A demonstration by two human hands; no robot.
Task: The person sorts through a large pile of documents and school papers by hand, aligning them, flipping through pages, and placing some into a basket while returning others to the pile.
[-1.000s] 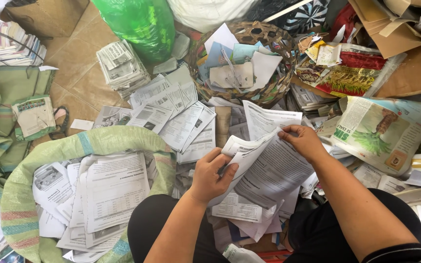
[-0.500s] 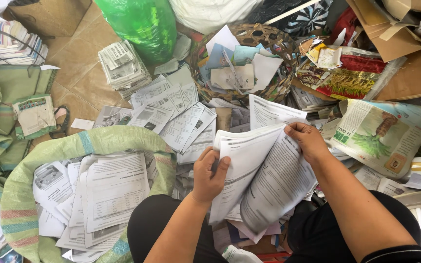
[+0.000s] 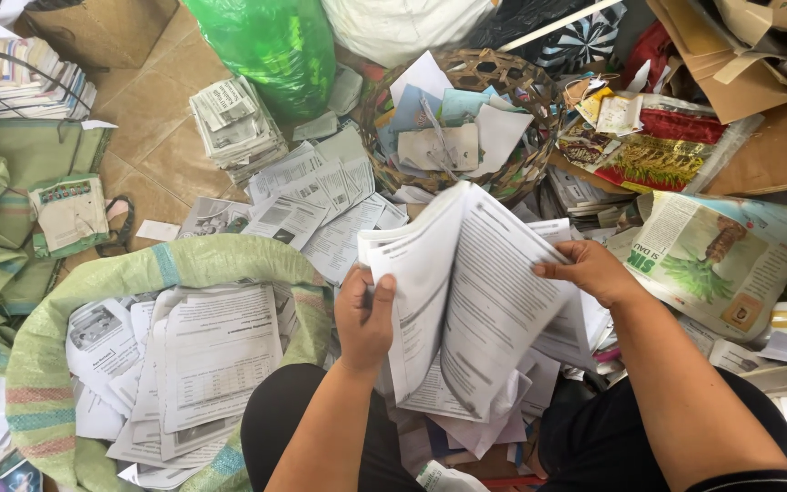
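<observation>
Head view: two hands part a stapled bundle of printed papers (image 3: 466,301) at frame centre.

The left hand (image 3: 364,314) pinches the bundle's left edge, fingers curled round it; the right hand (image 3: 589,269) holds a lifted page, fingers pressed together. A green sack (image 3: 175,264) of papers sits lower left, a woven basket (image 3: 503,73) above.
</observation>
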